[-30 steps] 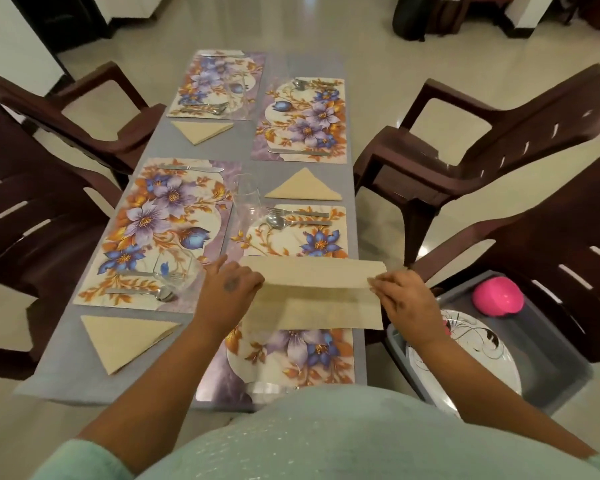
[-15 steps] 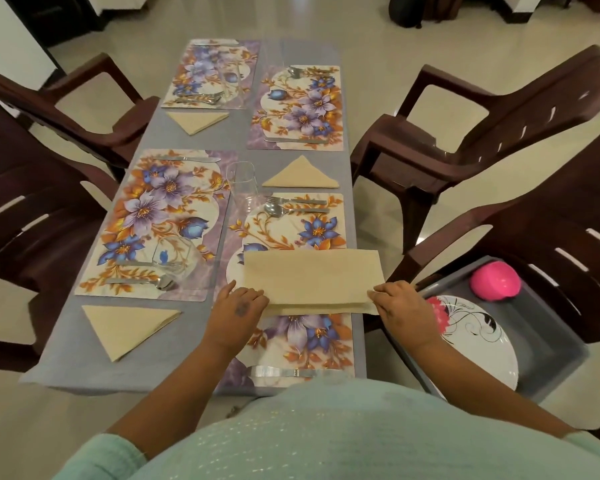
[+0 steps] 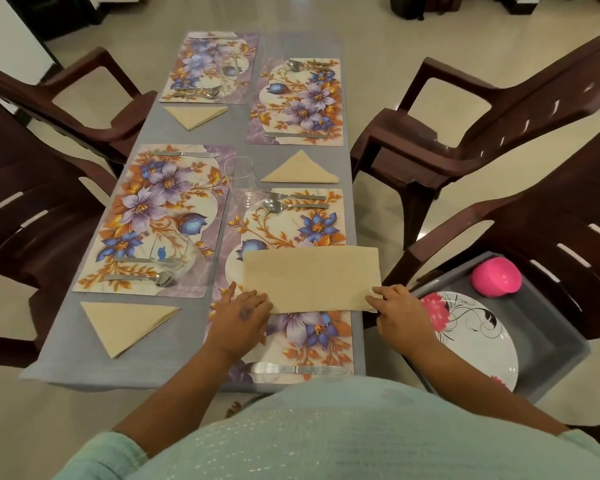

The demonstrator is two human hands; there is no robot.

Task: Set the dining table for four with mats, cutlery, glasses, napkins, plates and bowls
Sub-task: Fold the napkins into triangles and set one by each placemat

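Observation:
A beige napkin [image 3: 312, 278], folded into a rectangle, lies flat on the near right floral mat [image 3: 291, 230]. My left hand [image 3: 239, 318] presses its near left corner and my right hand [image 3: 400, 315] pinches its near right corner. Three napkins folded into triangles lie on the grey table [image 3: 222, 129]: near left [image 3: 125, 322], middle right [image 3: 300, 169], far left [image 3: 193, 116]. Each of the floral mats carries cutlery. A fork and spoon [image 3: 291, 201] lie at the far end of the near right mat, a knife [image 3: 291, 369] at its near end. A clear glass [image 3: 240, 181] stands between the near mats.
A grey bin [image 3: 551, 334] on the chair at my right holds white flowered plates [image 3: 471, 337] and a pink bowl [image 3: 496, 277]. Dark brown plastic chairs [image 3: 482, 109] flank both sides of the table. A second glass [image 3: 170, 252] stands on the near left mat [image 3: 153, 216].
The napkin, held up above the mat a second ago, has been folded over and laid flat on the near right mat. Both hands came down with it.

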